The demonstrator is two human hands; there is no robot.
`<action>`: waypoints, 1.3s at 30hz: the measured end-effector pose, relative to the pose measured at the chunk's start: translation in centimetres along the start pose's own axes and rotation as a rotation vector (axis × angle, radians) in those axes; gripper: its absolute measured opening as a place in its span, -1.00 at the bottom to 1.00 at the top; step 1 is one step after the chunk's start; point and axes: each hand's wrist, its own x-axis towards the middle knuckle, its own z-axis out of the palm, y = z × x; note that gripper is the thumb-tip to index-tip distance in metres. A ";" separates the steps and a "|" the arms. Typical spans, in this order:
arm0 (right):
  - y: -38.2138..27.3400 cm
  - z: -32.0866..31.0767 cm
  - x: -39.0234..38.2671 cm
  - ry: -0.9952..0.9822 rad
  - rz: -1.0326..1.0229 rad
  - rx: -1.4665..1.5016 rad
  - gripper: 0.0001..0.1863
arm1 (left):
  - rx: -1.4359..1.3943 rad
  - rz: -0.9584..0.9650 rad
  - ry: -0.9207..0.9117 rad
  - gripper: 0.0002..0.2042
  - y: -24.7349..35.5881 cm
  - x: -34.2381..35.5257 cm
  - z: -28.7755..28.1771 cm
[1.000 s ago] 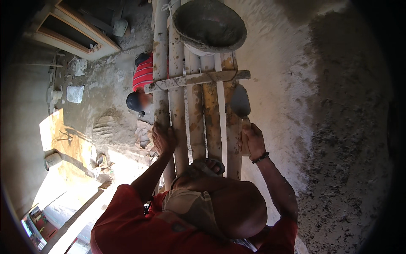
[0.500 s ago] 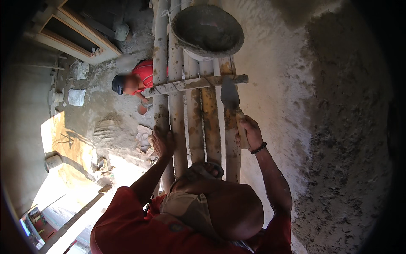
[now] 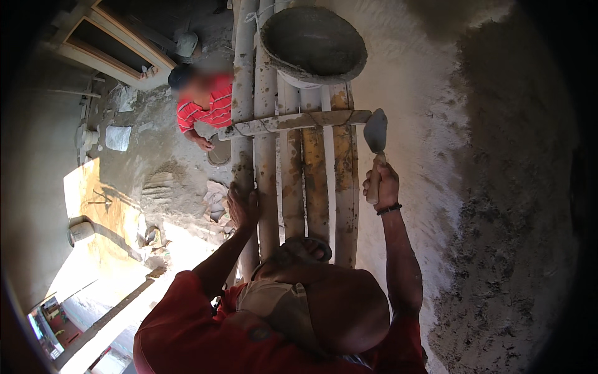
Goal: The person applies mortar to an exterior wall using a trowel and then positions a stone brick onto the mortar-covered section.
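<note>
My right hand [image 3: 383, 184] is closed round the wooden handle of a pointed trowel [image 3: 375, 131]. The trowel's grey blade points away from me, past the right end of a wooden crosspiece [image 3: 293, 121] and in front of the pale wall. My left hand [image 3: 242, 209] grips the leftmost bamboo pole [image 3: 245, 156] of the scaffold, its fingers curled over it. Farther along the poles stands a round, mortar-crusted basin [image 3: 311, 79] with wet grey mortar inside.
On the right rises the wall [image 3: 411, 124], pale nearby and rough and dark farther right. Down on the left, a co-worker in a striped red shirt [image 3: 212, 109] bends over a bucket [image 3: 219, 163]. A wooden frame [image 3: 124, 43] lies at the far left, and rubble [image 3: 215, 202] covers part of the floor.
My right hand has carried the trowel rightward, from over the poles to the wall side. My left hand stays on its pole. Below, the co-worker has shifted, showing more of the shirt.
</note>
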 end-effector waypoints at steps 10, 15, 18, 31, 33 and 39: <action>-4.5 -2.6 -6.7 -0.005 -0.187 -0.526 -0.64 | -0.279 -0.520 0.307 -0.42 -14.9 6.1 0.5; -7.3 0.9 -12.4 -0.344 0.072 -0.522 -0.65 | -0.387 -0.717 0.208 -0.25 -13.3 9.7 -0.6; -10.2 3.1 -15.2 -0.648 0.180 -0.369 -0.56 | -0.412 -0.752 0.202 -0.15 -14.2 12.2 -0.9; -14.5 -3.4 -13.9 -0.197 -0.180 -0.095 -0.51 | -0.911 -0.661 -0.043 -0.74 -16.1 20.6 0.4; -12.9 -4.2 -12.4 -0.202 -0.086 -0.118 -0.50 | -0.929 -0.667 -0.094 -0.79 -15.8 21.2 -1.8; -10.2 -6.4 -9.2 -0.207 0.020 -0.282 -0.42 | -0.835 -0.704 0.087 -0.72 -11.8 18.9 -6.6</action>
